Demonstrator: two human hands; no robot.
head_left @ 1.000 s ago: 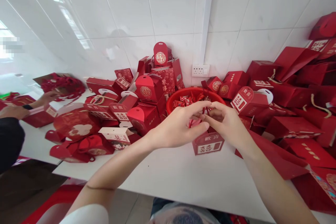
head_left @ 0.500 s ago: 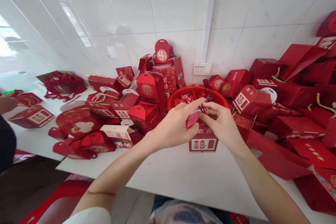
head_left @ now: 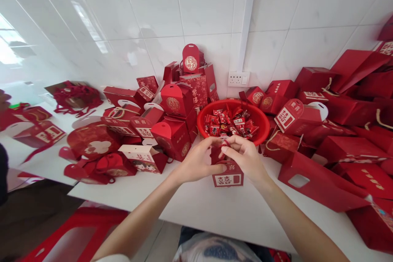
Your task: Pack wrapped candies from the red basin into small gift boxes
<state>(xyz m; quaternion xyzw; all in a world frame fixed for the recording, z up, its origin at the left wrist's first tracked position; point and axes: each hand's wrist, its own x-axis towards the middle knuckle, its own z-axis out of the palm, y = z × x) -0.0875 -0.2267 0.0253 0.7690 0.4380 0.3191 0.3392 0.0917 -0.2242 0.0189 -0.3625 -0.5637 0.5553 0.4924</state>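
Observation:
A small red gift box [head_left: 228,179] with a white double-happiness label stands on the table in front of me. My left hand [head_left: 199,159] is closed around the left side of its top, with the thumb across the front. My right hand [head_left: 245,155] pinches a dark red ribbon [head_left: 225,144] above the box, its fingertips close to those of the left. My fingers partly hide the box's upper flaps. Just behind stands a red plastic basin [head_left: 264,125] of wrapped candies [head_left: 229,122].
Red gift boxes [head_left: 175,137] are piled to the left, and more boxes [head_left: 319,176] crowd the right. A carton of dark red ribbons [head_left: 75,97] sits farther left. Another person's dark sleeve [head_left: 3,168] shows at the left edge. A socket [head_left: 238,78] is on the tiled wall.
Both hands and the box have shifted slightly left and toward me, uncovering the candies in the basin. At far left, a ribbon now hangs from the other box.

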